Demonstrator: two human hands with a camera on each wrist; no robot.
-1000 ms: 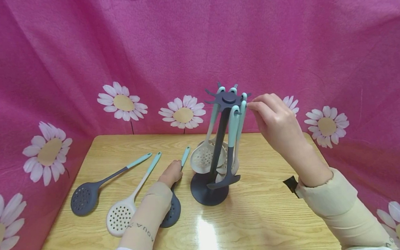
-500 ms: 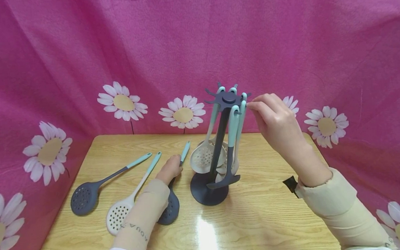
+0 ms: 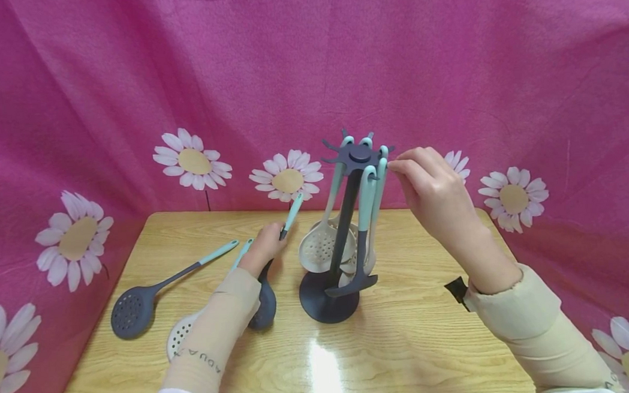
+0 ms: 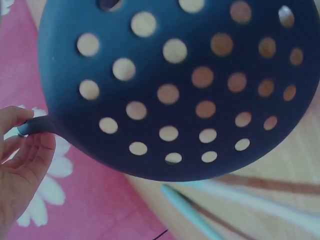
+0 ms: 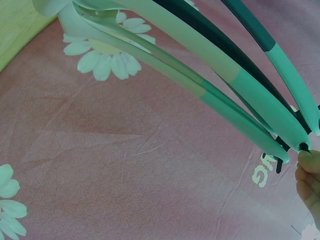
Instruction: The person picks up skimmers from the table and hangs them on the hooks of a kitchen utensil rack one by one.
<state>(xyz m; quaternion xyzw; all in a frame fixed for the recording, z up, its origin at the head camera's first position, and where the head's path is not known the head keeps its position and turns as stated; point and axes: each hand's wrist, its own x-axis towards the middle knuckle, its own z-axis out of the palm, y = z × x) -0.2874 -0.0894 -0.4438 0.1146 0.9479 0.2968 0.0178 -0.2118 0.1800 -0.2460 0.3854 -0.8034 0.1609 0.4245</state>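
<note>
My left hand (image 3: 263,246) grips the shaft of a dark skimmer (image 3: 267,304) with a mint handle end. In the left wrist view the perforated head of this skimmer (image 4: 152,72) fills much of the picture, above the table. My right hand (image 3: 435,189) pinches a hook at the top of the dark utensil stand (image 3: 345,227), beside a hanging mint handle (image 5: 270,120). Several utensils hang from the stand, among them a cream skimmer (image 3: 318,250) and a dark utensil (image 3: 360,251) with a wide low end. Hooks on the stand's left side carry nothing.
Left on the wooden table (image 3: 409,335) lie another dark skimmer (image 3: 148,303) and a cream skimmer (image 3: 178,334), partly hidden by my left forearm. A pink cloth (image 3: 264,73) with daisies hangs behind and at both sides.
My left hand has lifted the dark skimmer and moved it up and slightly left, its handle end rising toward the back. My right hand keeps its place at the stand's hook.
</note>
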